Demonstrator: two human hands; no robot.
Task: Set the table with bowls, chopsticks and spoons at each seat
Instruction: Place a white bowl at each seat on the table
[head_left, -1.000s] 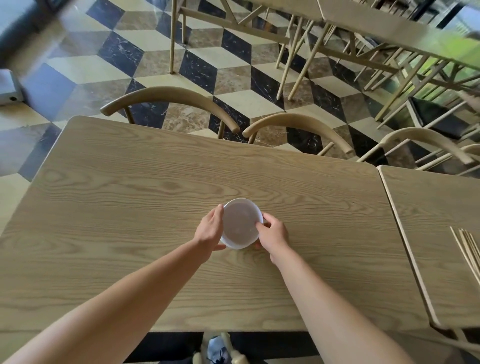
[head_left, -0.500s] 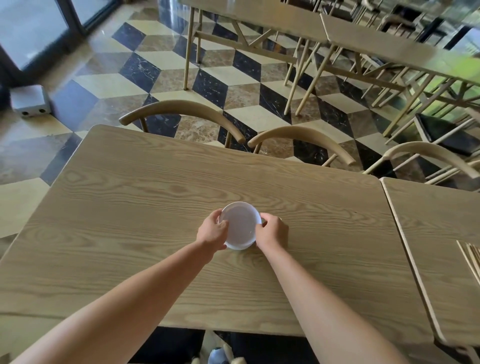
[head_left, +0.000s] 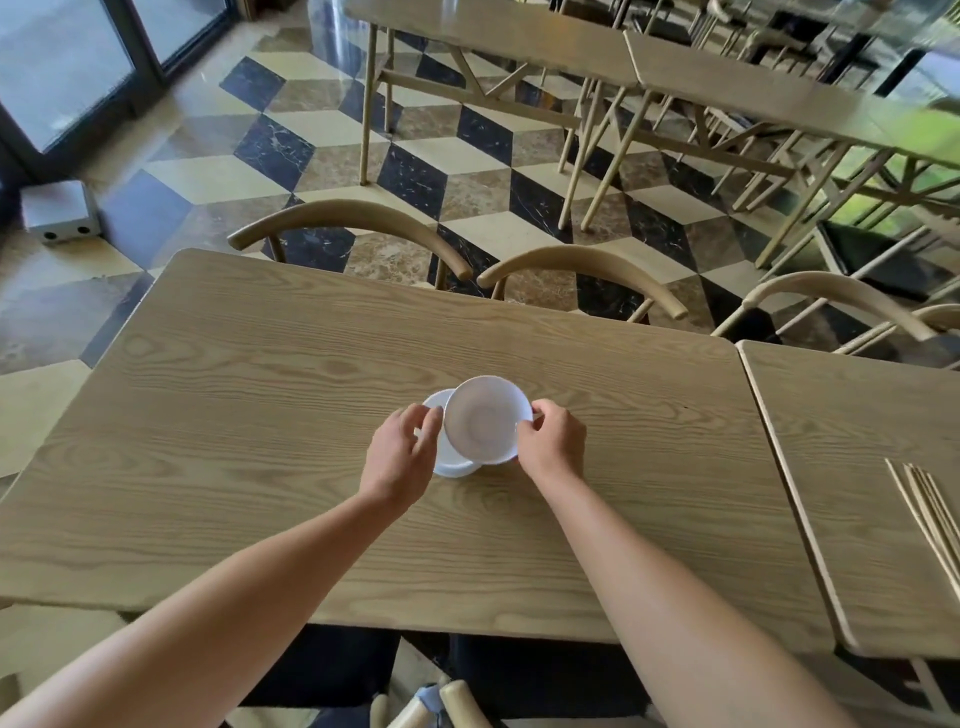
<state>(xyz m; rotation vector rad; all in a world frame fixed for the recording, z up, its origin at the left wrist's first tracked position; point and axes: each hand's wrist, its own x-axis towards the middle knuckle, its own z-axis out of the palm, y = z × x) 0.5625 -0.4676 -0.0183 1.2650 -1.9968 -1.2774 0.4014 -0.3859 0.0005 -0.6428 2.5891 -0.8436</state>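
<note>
The right hand (head_left: 551, 445) pinches the rim of the top bowl (head_left: 485, 420), tilting it up and off to the right of the stack (head_left: 445, 457), while the left hand (head_left: 399, 457) curls loosely against the stack's left side, fingers half open and touching it, probably to keep the lower bowls from sliding as one is peeled away. The stack sits near the middle of the table (head_left: 260, 415), a sensible spot from which to deal bowls out to each seat. The bowls are small, white, smooth and shallow, nested closely. The chopsticks (head_left: 930, 514) lie well right of the stack on the neighbouring tabletop, not yet dealt out. No spoons show.
</note>
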